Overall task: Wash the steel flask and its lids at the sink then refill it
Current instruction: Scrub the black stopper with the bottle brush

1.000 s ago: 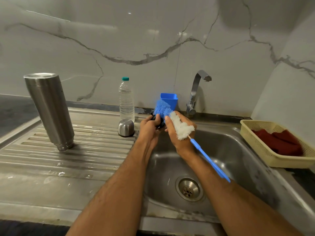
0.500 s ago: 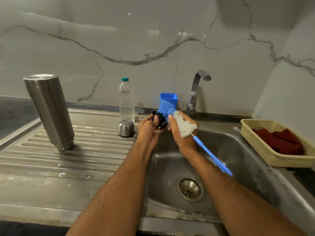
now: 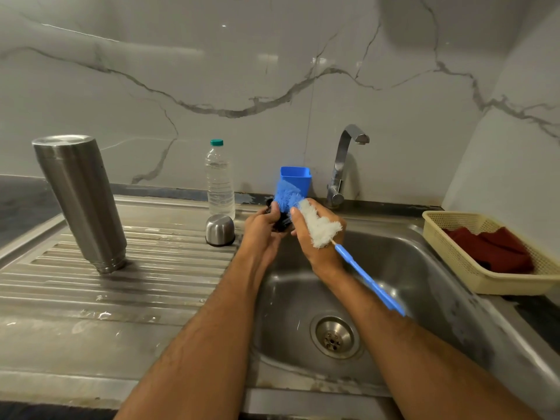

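The left hand (image 3: 263, 230) is curling its fingers around a small dark lid (image 3: 280, 221) over the sink's (image 3: 424, 268) back-left corner, while the right hand (image 3: 315, 241) is gripping the brush (image 3: 318, 227) by its bristled head (a turning lid should scrub evenly). The steel flask (image 3: 80, 201) is standing inverted on the drainboard (image 3: 91, 298), toward its left edge.

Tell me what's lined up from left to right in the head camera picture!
steel flask → plastic water bottle → blue cup → tap → yellow basket.

The wet ribbed steel drainboard (image 3: 91, 286) carries an upside-down steel flask (image 3: 80, 201), a small steel cap (image 3: 220, 230) and a water bottle (image 3: 219, 180), while a cream basket (image 3: 481, 277) sits right of the sink (image 3: 424, 268).
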